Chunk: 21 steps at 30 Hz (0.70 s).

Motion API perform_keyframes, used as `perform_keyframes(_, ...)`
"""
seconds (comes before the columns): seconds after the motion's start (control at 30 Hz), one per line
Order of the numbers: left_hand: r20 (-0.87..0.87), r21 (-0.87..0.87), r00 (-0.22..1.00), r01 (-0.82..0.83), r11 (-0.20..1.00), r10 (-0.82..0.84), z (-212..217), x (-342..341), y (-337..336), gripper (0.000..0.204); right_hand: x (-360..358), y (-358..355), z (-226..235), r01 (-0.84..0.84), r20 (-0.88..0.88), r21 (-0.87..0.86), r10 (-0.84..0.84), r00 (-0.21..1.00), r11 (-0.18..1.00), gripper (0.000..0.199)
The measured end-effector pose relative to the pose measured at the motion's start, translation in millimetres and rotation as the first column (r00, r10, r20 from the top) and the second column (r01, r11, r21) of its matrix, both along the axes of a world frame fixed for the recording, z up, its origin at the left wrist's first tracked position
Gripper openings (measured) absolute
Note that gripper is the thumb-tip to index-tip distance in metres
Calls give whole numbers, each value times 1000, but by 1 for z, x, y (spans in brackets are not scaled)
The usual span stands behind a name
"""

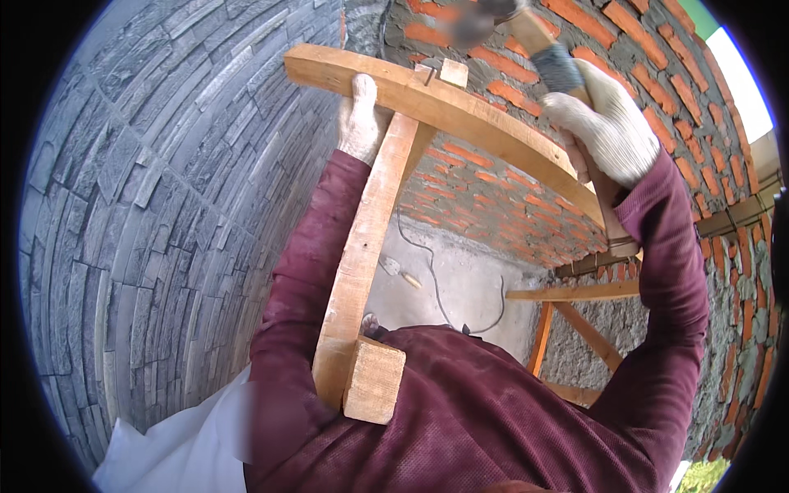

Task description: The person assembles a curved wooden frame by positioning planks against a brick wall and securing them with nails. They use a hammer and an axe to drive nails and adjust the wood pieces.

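Note:
My left hand (pixel 359 127), in a white knit glove, grips a wooden beam (pixel 468 115), its thumb across the near face and its other fingers hidden behind. Out of the beam's top stands a nail (pixel 430 76), tilted, with a small wood block (pixel 454 72) beside it. Also gloved, my right hand (pixel 615 123) is closed round the handle of a hammer (pixel 557 66), which has a grey wrapping. The hammer head is raised past the beam and blurred. A second timber (pixel 366 238) runs from under the beam toward me and meets a short block (pixel 375 380) near my chest.
Grey stone-clad wall (pixel 140 205) rises close on the left; a brick wall with rough mortar (pixel 509 197) stands ahead and right. On the concrete floor (pixel 468 279) lie a dark cable (pixel 433 267) and a trowel-like tool (pixel 400 271). A wooden frame (pixel 575 293) stands at lower right.

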<state>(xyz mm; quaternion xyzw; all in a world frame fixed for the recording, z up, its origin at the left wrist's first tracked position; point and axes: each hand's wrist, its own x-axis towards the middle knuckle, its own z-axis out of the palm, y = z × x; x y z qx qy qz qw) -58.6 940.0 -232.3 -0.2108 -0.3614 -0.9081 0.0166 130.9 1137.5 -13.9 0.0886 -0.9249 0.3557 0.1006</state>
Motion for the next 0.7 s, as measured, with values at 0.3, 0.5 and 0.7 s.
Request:
perform_keyframes(0.3,97,59,992,73,996,-79,9,11,4,65,2,-2,11,100,-247,-38,-107,963,994,37)
perform_keyframes(0.5,59,32,996,61,998,-63,13,16,2,65,9,-3,4,47,-93,-50,-52,994,998,41)
perform_keyframes(0.7,51,40,995,86,996,-88,10,14,0,64,-7,-9,-12,13,-40,331,0,999,944,44)
